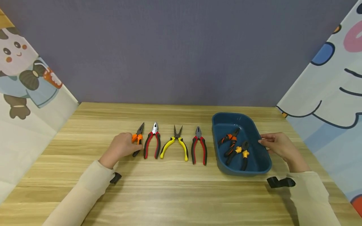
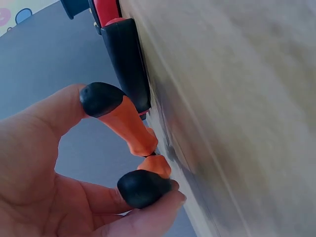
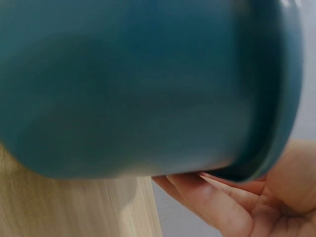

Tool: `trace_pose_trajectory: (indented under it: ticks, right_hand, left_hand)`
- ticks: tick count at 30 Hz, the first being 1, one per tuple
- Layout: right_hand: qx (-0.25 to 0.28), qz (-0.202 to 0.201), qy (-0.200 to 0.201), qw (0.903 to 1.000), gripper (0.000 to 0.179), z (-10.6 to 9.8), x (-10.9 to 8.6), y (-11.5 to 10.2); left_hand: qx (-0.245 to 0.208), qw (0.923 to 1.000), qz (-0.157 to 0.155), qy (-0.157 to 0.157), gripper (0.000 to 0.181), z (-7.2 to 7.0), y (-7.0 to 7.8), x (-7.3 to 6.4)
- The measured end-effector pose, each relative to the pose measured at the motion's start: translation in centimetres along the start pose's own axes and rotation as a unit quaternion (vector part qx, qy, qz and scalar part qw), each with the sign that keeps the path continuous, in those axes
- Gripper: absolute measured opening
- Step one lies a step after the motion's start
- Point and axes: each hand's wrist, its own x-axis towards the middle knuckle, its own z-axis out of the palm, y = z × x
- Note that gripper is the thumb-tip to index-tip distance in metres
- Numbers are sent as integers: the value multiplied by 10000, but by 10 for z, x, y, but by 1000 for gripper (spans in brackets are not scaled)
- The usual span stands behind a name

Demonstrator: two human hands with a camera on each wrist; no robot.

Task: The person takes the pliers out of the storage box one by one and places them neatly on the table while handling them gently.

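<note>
My left hand (image 1: pixel 121 147) grips a pair of orange-and-black needle-nose pliers (image 1: pixel 138 138) by the handles, at the left end of a row of pliers. In the left wrist view, thumb and fingers press the two black-tipped handles (image 2: pixel 129 123) from either side, close over the table. At the right, my right hand (image 1: pixel 280 147) pinches the rim of a blue plastic bin (image 1: pixel 261 163), thumb on top and fingers outside the wall. Inside the bin lie orange-and-black pliers (image 1: pixel 232 141) and yellow-and-black pliers (image 1: pixel 242 153).
Between the hands, red-and-black pliers (image 1: pixel 152 141), yellow-and-black needle-nose pliers (image 1: pixel 176 142) and another red-and-black pair (image 1: pixel 199 146) lie spread on the wooden table (image 1: pixel 169 197). A grey wall (image 1: pixel 175 56) stands behind, with cartoon-printed panels (image 1: pixel 31 72) at both sides.
</note>
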Motion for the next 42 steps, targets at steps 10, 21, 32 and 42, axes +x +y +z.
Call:
trace_pose_trajectory:
  ticks: [10, 21, 32, 42]
  right_hand:
    - [2, -12, -20, 10000, 52, 0, 0, 0]
    - [-27, -5, -13, 10000, 51, 0, 1, 1]
    - [-117, -115, 26, 9999, 49, -1, 0, 0]
    - [-116, -84, -8, 9999, 50, -1, 0, 0]
  left_hand:
    - [-11, 10000, -15, -86, 40, 1, -1, -1]
    - [-24, 9996, -177, -229, 41, 0, 2, 1]
    - [21, 9995, -77, -296, 43, 2, 0, 2]
    - [-95, 9993, -37, -353, 43, 2, -3, 1]
